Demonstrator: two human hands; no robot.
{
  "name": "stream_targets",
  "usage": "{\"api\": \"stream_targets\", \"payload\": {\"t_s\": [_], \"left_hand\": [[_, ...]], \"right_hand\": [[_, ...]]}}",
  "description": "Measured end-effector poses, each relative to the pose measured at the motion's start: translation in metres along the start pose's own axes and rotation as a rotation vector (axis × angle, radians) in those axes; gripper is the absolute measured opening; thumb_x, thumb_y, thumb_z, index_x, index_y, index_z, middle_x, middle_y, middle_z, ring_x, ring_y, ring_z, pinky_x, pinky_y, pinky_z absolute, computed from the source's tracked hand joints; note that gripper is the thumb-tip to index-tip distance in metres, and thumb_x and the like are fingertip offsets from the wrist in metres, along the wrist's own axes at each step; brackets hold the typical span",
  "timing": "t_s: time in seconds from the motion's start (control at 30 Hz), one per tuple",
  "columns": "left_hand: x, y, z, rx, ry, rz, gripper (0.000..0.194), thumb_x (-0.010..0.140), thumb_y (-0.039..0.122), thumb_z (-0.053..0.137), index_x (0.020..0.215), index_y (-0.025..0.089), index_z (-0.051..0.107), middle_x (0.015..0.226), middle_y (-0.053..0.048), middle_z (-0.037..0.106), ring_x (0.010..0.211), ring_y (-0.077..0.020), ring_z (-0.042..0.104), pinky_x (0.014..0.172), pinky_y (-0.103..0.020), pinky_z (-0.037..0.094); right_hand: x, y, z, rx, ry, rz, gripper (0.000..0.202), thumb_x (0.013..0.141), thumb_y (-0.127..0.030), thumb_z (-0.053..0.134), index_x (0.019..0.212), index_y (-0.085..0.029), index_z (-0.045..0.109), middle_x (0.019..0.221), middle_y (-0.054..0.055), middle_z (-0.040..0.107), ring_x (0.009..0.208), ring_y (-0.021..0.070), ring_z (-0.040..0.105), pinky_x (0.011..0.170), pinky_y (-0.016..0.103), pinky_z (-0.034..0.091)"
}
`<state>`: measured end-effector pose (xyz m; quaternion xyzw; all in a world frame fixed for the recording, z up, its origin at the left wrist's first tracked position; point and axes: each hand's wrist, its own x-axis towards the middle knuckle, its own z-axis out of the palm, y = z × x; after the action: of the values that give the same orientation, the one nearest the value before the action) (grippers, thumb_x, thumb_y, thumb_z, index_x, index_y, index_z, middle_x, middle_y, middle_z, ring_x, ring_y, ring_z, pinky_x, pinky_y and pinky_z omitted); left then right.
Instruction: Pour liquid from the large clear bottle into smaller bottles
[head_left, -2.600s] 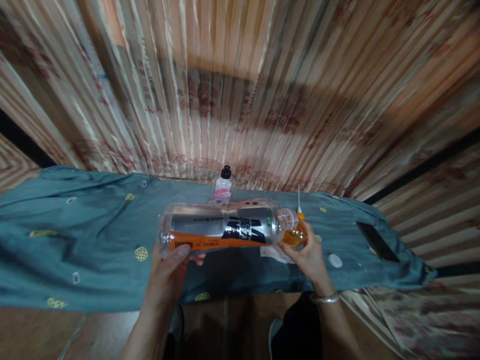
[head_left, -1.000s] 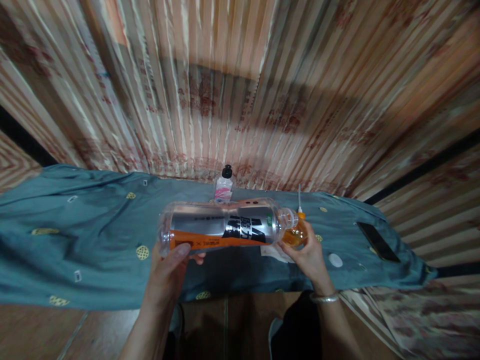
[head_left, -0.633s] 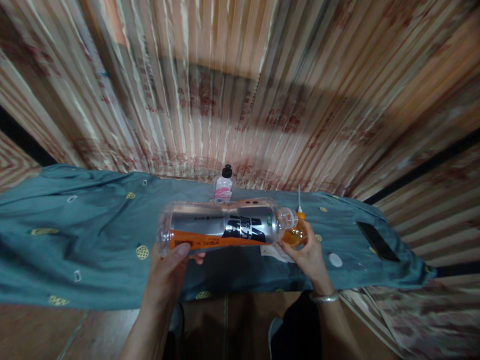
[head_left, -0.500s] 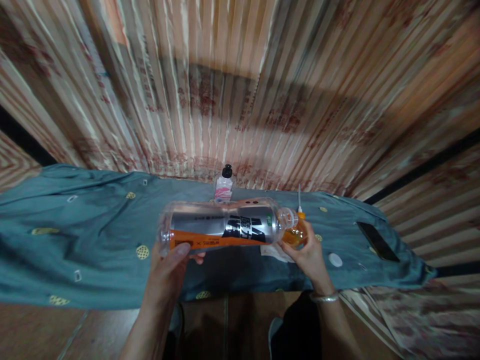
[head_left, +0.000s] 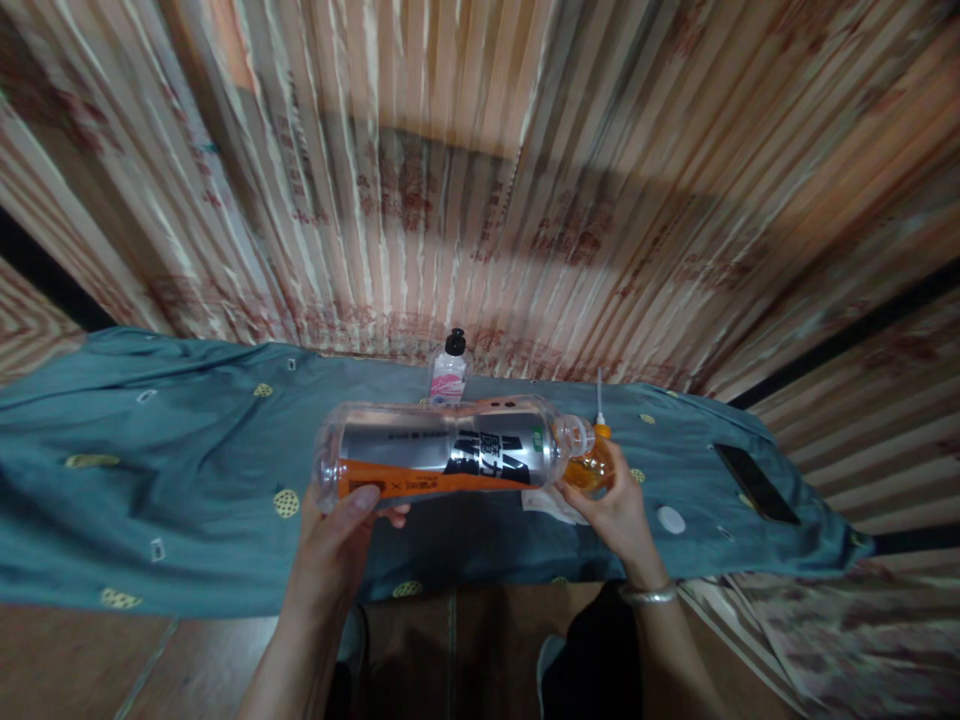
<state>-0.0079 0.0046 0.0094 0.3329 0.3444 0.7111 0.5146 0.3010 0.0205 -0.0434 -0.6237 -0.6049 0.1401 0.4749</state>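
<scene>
My left hand (head_left: 341, 530) is closed around the base end of a large clear plastic bottle (head_left: 442, 447) with a silver and orange label. The bottle lies nearly level in the air, its uncapped neck pointing right. That neck is over the mouth area of a smaller rounded bottle (head_left: 590, 470) with amber liquid, though the exact contact cannot be made out. My right hand (head_left: 619, 510) grips this smaller bottle from the right side. Just behind it are a white tube and orange collar of a pump top (head_left: 601, 415). A white tissue (head_left: 553, 503) lies below the bottles.
A small clear bottle with a black cap (head_left: 448, 372) stands at the back of the green patterned cloth (head_left: 202, 470). On the right lie a white round lid (head_left: 671, 519) and a black phone (head_left: 754, 483). Stacked corrugated cardboard (head_left: 450, 200) rises behind the cloth.
Almost nothing differs. Both hands keep their hold on the two bottles in nearly the same position, and the view has shifted very slightly.
</scene>
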Motion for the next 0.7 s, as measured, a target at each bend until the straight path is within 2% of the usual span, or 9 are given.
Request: {"api": "stream_targets", "payload": {"t_s": [0.17,0.7], "left_hand": [[0.0003,0.0019,0.0009,0.001,0.000,-0.016,0.034,0.058,0.035,0.090,0.077,0.018,0.068,0.062,-0.001,0.071,0.042,-0.0161,0.063,0.039,-0.023,0.053],[-0.0002,0.0002,-0.0029,0.031,-0.013,-0.029,0.036,0.062,0.040,0.089,0.080,0.019,0.066,0.064,0.000,0.069,0.046,-0.0173,0.063,0.040,-0.025,0.051]], "right_hand": [[0.0002,-0.0003,-0.0002,0.003,0.006,0.014,0.067,0.068,-0.049,0.083,0.124,-0.021,0.059,0.115,0.010,0.076,0.104,0.0303,0.074,0.093,0.045,0.060],[0.0002,-0.0006,-0.0005,0.003,0.000,0.004,0.066,0.069,-0.049,0.083,0.124,-0.022,0.059,0.115,0.010,0.076,0.104,0.0305,0.074,0.094,0.046,0.060]]}}
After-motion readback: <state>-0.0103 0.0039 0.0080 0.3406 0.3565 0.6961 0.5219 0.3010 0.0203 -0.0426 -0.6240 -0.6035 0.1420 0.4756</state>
